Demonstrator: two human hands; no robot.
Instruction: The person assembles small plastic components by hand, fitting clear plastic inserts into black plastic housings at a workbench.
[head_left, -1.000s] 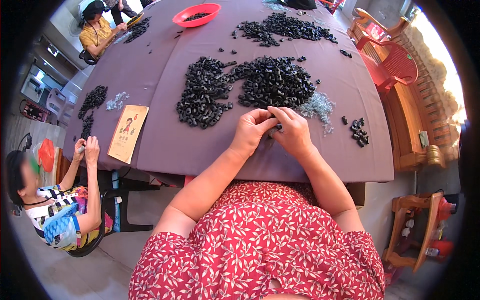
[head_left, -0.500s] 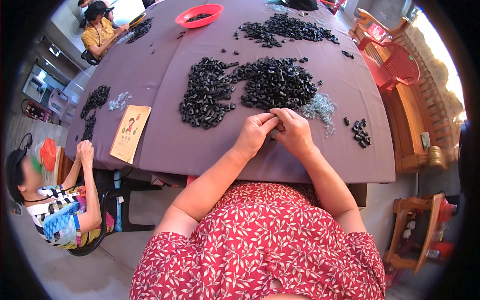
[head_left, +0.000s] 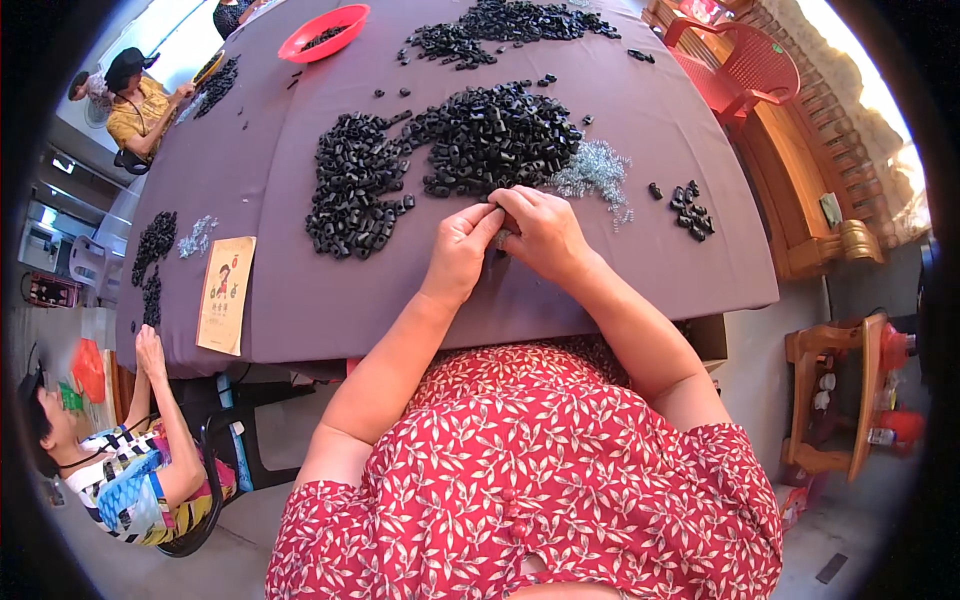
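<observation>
My left hand [head_left: 460, 245] and my right hand [head_left: 543, 232] meet over the near part of the table, fingertips pinched together. Whatever they hold is mostly covered by the fingers; a small dark bit shows below them, too small to name. Just beyond the fingertips lies a large heap of small black plastic pieces [head_left: 500, 135], joining a second black heap [head_left: 355, 190] on its left. Beside my right hand spreads a loose pile of tiny pale, silvery coil springs [head_left: 597, 168]. Farther right sits a little cluster of black pieces [head_left: 690, 212].
A grey-purple cloth covers the table [head_left: 380, 310]. On it are a red bowl [head_left: 338, 42] holding black pieces, a tan booklet [head_left: 226, 295] and another black heap [head_left: 510, 28]. Two co-workers sit along the left side. A red chair [head_left: 745, 65] stands beyond the right edge.
The view has shifted, so the table things appear farther left and higher. My hands stay pinched together in front of the heap, with fingers slightly repositioned. The near-left co-worker leans back more.
</observation>
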